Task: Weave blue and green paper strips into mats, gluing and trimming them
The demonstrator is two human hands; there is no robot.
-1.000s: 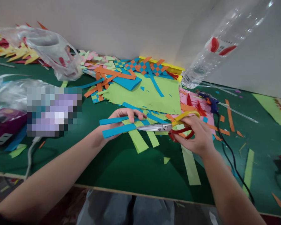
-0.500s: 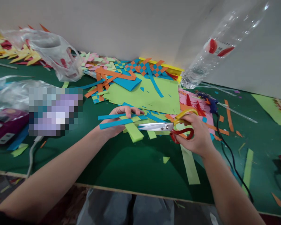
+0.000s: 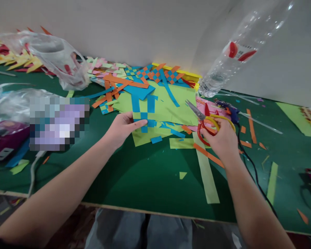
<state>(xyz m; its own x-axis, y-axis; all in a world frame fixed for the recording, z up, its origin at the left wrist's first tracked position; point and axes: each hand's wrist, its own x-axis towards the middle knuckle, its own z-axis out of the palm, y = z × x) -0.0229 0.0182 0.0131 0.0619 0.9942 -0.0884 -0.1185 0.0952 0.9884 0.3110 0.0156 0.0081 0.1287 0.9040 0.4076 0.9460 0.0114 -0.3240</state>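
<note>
Between thumb and fingers, my left hand [image 3: 124, 127] pinches a small woven piece of blue and green paper strips [image 3: 144, 116], two blue strips pointing up from it. My right hand [image 3: 221, 136] is around the red and yellow handles of the scissors [image 3: 200, 116]. Their blades are nearly together and point up and left, over a light green sheet [image 3: 173, 100]. Cut blue scraps [image 3: 156, 139] and green strips lie just below the sheet, between my hands.
A clear plastic bottle [image 3: 238, 52] leans by the wall at the right. Woven pieces [image 3: 158, 74] lie along the back. At the left are a plastic bag [image 3: 64, 62] and a pixelated device [image 3: 59, 124] with a cable. A black cord [image 3: 254, 166] runs beside my right forearm.
The woven piece in my left hand has turned, its blue strips now pointing up instead of left. My right hand has drawn the scissors away to the right and tilted the blades upward.
</note>
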